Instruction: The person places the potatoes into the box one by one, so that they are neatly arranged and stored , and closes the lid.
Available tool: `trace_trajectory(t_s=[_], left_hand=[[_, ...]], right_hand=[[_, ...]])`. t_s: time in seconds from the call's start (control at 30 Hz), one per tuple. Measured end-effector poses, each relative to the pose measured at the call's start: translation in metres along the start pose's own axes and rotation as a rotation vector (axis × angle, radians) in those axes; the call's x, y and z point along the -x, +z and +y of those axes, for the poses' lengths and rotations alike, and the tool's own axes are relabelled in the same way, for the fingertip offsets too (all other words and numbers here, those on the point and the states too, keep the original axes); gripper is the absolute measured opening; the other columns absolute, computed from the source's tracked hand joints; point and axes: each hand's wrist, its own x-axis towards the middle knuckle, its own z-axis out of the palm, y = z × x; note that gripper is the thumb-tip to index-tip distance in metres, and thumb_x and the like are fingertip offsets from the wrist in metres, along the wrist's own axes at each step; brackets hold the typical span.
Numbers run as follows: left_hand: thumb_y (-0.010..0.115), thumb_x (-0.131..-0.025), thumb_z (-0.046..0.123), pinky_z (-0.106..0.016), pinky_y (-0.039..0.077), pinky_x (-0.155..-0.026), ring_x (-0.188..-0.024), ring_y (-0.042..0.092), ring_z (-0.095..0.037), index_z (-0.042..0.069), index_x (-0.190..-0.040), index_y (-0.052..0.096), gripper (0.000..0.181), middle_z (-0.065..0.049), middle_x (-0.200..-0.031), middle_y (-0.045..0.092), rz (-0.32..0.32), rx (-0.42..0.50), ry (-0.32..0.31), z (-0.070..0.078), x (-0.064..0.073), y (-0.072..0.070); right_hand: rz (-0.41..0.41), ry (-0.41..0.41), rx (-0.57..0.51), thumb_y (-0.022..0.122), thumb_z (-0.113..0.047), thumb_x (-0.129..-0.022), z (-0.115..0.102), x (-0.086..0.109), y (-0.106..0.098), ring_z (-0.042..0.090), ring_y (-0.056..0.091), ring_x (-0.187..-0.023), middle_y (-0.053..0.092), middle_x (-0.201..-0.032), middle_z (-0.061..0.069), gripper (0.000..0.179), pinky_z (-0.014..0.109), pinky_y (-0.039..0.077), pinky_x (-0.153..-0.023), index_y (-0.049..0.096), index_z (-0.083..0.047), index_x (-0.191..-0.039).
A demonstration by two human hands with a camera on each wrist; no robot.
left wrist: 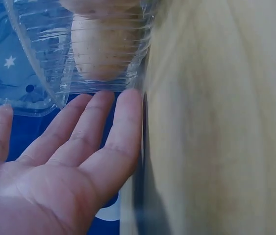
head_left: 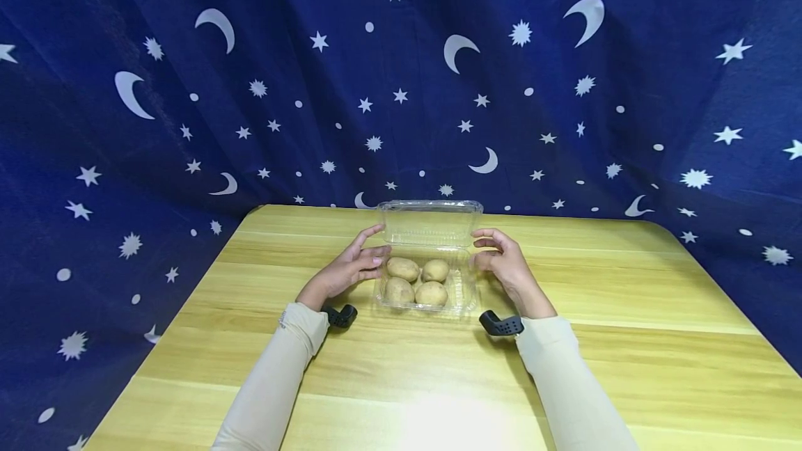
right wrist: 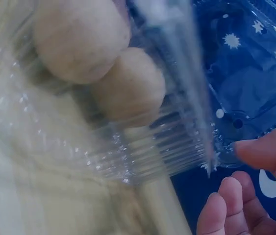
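Observation:
A clear plastic clamshell box [head_left: 465, 291] sits on the table with its lid [head_left: 432, 223] raised at the back. Several potatoes [head_left: 431, 294] lie in its base, grouped toward the left. My left hand [head_left: 347, 268] is at the left side, one finger reaching up to the lid's edge. In the left wrist view, its other straight fingers [left wrist: 128, 117] come right up to the ribbed wall. My right hand [head_left: 510, 270] is at the right side with loosely bent fingers. The right wrist view has one fingertip [right wrist: 248, 151] at the lid's edge, the others below it.
The box rests on a light wooden table [head_left: 388, 381], toward its far edge. Behind hangs a dark blue curtain [head_left: 413, 75] with white moons and stars. Black wrist mounts [head_left: 501, 324] stick out from both sleeves, near the box's front corners.

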Motion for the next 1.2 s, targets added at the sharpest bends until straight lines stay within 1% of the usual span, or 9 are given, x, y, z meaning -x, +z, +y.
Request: trace_trajectory(t_s=[0.17,0.33,0.5,0.6,0.73,0.83,0.97,1.1,1.2], left_hand=[[0.037,-0.112,0.006,-0.067,0.031,-0.126,-0.158,0.027,-0.052,0.011,-0.172,0.008,0.067,-0.033,-0.173,0.022,0.004,-0.016,0.016,-0.002,-0.001,-0.002],[0.036,-0.112,0.010,-0.068,0.032,-0.125,-0.157,0.027,-0.054,0.005,-0.170,0.013,0.063,-0.035,-0.171,0.024,0.032,-0.021,0.022,-0.002,-0.003,-0.002],[0.031,-0.109,0.026,-0.069,0.032,-0.125,-0.157,0.027,-0.056,-0.001,-0.167,0.015,0.066,-0.036,-0.170,0.025,0.048,-0.021,0.014,0.001,-0.003,-0.001],[0.028,-0.107,0.034,-0.069,0.033,-0.124,-0.156,0.028,-0.057,-0.004,-0.165,0.015,0.071,-0.037,-0.170,0.026,0.044,-0.058,0.012,0.005,0.000,-0.001],[0.025,-0.108,0.039,-0.067,0.033,-0.125,-0.155,0.030,-0.056,-0.004,-0.165,0.016,0.072,-0.036,-0.170,0.027,0.037,-0.121,-0.010,0.011,0.003,-0.002],[0.022,-0.110,0.043,-0.067,0.034,-0.124,-0.154,0.032,-0.056,-0.004,-0.165,0.018,0.073,-0.036,-0.170,0.028,0.038,-0.173,-0.033,0.016,0.005,-0.002],[0.017,-0.111,0.050,-0.067,0.038,-0.122,-0.153,0.036,-0.056,-0.008,-0.165,0.022,0.079,-0.036,-0.169,0.031,0.041,-0.237,-0.043,0.024,0.006,-0.001],[0.015,-0.110,0.053,-0.067,0.037,-0.122,-0.152,0.038,-0.055,-0.010,-0.164,0.027,0.083,-0.034,-0.168,0.034,0.052,-0.273,-0.058,0.032,0.008,0.002],[0.016,-0.112,0.049,-0.067,0.035,-0.124,-0.153,0.038,-0.054,-0.010,-0.163,0.031,0.079,-0.033,-0.168,0.036,0.071,-0.311,-0.069,0.036,0.009,0.003]], right_hand=[[0.006,-0.009,-0.033,0.061,0.009,-0.100,-0.004,0.000,-0.001,0.006,0.062,-0.092,0.063,-0.117,0.008,0.042,0.024,0.060,-0.076,0.054,0.016,-0.140],[0.000,-0.034,-0.042,0.056,0.011,-0.099,-0.008,0.001,-0.002,0.007,0.061,-0.097,0.064,-0.119,0.008,0.035,0.025,0.061,-0.078,0.057,0.016,-0.134],[-0.022,-0.065,-0.087,0.057,0.011,-0.097,-0.009,0.002,-0.005,0.008,0.061,-0.093,0.063,-0.112,0.002,0.024,0.024,0.060,-0.077,0.066,0.006,-0.119],[-0.065,-0.102,-0.125,0.057,0.011,-0.096,-0.009,0.004,-0.007,0.008,0.062,-0.093,0.063,-0.110,0.001,0.022,0.022,0.060,-0.078,0.067,0.002,-0.113],[-0.123,-0.162,-0.186,0.056,0.010,-0.099,-0.010,0.006,-0.011,0.009,0.063,-0.092,0.064,-0.111,0.003,0.020,0.021,0.060,-0.077,0.068,-0.002,-0.109],[-0.162,-0.202,-0.239,0.054,0.008,-0.102,-0.010,0.008,-0.013,0.010,0.063,-0.091,0.065,-0.112,0.002,0.024,0.022,0.060,-0.077,0.070,-0.008,-0.108],[-0.217,-0.245,-0.293,0.049,0.003,-0.106,-0.011,0.009,-0.016,0.012,0.065,-0.091,0.068,-0.109,-0.003,0.030,0.024,0.059,-0.078,0.072,-0.015,-0.106],[-0.245,-0.262,-0.288,0.046,-0.005,-0.109,-0.013,0.009,-0.016,0.013,0.066,-0.091,0.069,-0.106,-0.005,0.031,0.025,0.059,-0.079,0.073,-0.019,-0.103],[-0.250,-0.259,-0.269,0.045,-0.009,-0.110,-0.013,0.009,-0.017,0.013,0.066,-0.091,0.070,-0.105,-0.004,0.031,0.025,0.059,-0.079,0.073,-0.019,-0.101]])
